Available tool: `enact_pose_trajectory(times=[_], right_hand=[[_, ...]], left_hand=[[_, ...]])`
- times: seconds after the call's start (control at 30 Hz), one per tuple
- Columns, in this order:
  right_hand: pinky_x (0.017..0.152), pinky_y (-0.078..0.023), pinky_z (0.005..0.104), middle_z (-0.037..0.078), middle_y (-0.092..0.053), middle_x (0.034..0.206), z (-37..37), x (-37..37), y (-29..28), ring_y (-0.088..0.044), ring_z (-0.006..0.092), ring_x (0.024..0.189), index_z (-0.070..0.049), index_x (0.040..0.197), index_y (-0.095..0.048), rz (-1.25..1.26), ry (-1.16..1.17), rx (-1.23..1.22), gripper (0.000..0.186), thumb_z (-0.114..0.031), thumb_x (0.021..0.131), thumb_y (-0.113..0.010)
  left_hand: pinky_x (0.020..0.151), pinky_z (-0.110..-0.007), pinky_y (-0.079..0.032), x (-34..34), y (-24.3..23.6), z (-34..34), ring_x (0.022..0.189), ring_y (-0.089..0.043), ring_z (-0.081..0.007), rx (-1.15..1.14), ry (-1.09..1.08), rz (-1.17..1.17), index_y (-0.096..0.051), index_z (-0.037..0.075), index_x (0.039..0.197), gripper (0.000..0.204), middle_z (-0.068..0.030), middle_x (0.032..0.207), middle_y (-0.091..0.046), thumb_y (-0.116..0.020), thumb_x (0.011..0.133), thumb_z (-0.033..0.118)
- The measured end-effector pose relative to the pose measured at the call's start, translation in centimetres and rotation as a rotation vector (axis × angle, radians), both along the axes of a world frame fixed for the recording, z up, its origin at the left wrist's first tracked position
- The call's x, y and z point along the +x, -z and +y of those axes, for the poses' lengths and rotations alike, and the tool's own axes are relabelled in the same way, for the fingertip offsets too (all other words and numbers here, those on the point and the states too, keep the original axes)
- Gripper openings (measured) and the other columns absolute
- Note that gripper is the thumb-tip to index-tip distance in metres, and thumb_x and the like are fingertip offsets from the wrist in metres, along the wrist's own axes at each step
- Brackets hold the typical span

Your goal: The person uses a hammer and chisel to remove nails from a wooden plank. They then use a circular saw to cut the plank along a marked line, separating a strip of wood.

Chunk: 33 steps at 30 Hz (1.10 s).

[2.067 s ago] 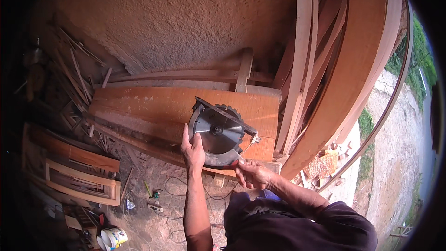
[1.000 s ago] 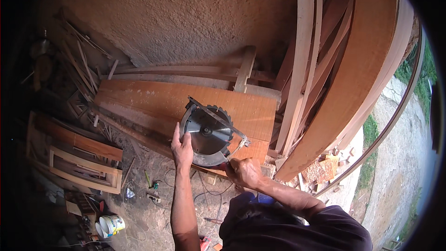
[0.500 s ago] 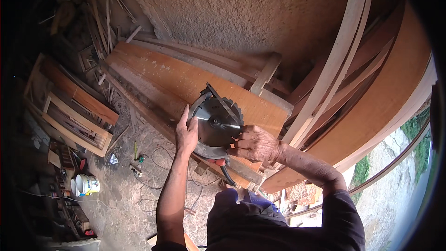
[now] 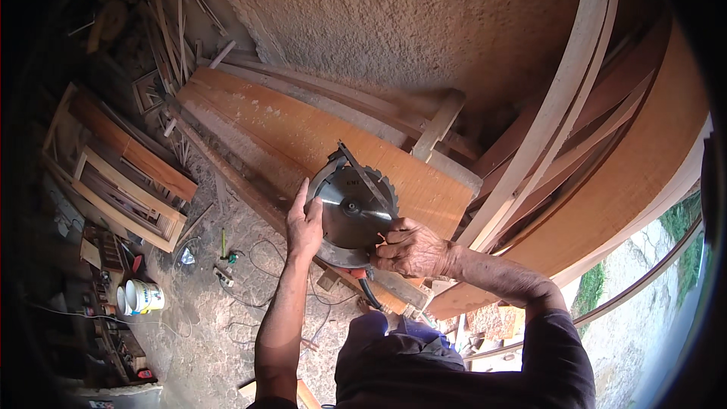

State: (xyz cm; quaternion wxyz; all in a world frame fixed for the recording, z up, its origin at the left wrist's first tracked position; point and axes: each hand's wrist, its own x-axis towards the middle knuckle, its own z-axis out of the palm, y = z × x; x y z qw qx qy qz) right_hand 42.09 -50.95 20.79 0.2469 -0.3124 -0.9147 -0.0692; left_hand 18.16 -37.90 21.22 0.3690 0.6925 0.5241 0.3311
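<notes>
A circular saw (image 4: pixel 330 252) is tilted over the orange-brown wooden board, its round toothed blade (image 4: pixel 344 216) turned up toward me. My left hand (image 4: pixel 304 229) holds the saw at its left side, the index finger stretched along the guard and the thumb near the blade; its other fingers are partly hidden. At the lower right rim of the blade, my right hand (image 4: pixel 413 248) is closed, with curled fingers gripping the saw's edge. Exactly which part they pinch is hidden. A dark cable (image 4: pixel 369 292) comes out below the saw's red part.
Under the saw lies a long wooden board (image 4: pixel 280 125) along the rough wall (image 4: pixel 356 23). Curved timbers (image 4: pixel 556 106) stand at the right. Wooden frames (image 4: pixel 125 174) lean at the left, near white buckets (image 4: pixel 144 297). Cords cross the floor (image 4: pixel 227 363).
My right hand has shifted slightly down along the blade's rim, fingers still curled. My left hand keeps its place on the saw, and the whole view has moved a little.
</notes>
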Motion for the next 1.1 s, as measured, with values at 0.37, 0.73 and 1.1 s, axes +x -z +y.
enact_pose_trajectory(times=[0.37,0.73,1.1], right_hand=[[0.091,-0.042,0.0326,-0.009,-0.061,0.088,0.1,-0.1,-0.2,-0.062,0.0098,0.083,-0.018,0.111,-0.073,-0.021,-0.006,0.008,0.032,-0.024,0.08,-0.067],[0.089,-0.047,0.0374,0.001,-0.061,0.088,-3.0,-1.2,-1.8,-0.063,0.0189,0.086,-0.014,0.103,-0.073,0.165,0.183,0.11,0.03,-0.022,0.074,-0.076],[0.057,-0.053,0.048,0.017,-0.062,0.073,-6.5,-11.9,5.7,-0.068,0.0327,0.066,-0.002,0.094,-0.06,0.903,0.742,-0.814,0.043,-0.041,0.11,-0.048]], left_hand=[[0.114,-0.04,-0.042,0.2,-0.1,-0.2,0.139,-0.054,-0.0338,-0.023,-0.016,-0.023,-0.044,0.004,0.155,0.054,-0.0265,0.15,-0.054,-0.057,0.106,0.02],[0.113,-0.038,-0.042,-0.1,0.5,0.3,0.136,-0.056,-0.0318,0.037,0.002,-0.008,-0.046,0.003,0.155,0.053,-0.0257,0.149,-0.056,-0.058,0.106,0.018],[0.113,-0.038,-0.042,-0.1,0.6,0.3,0.133,-0.056,-0.0288,-0.088,0.047,-0.14,-0.043,0.002,0.156,0.052,-0.0228,0.151,-0.053,-0.054,0.107,0.016]])
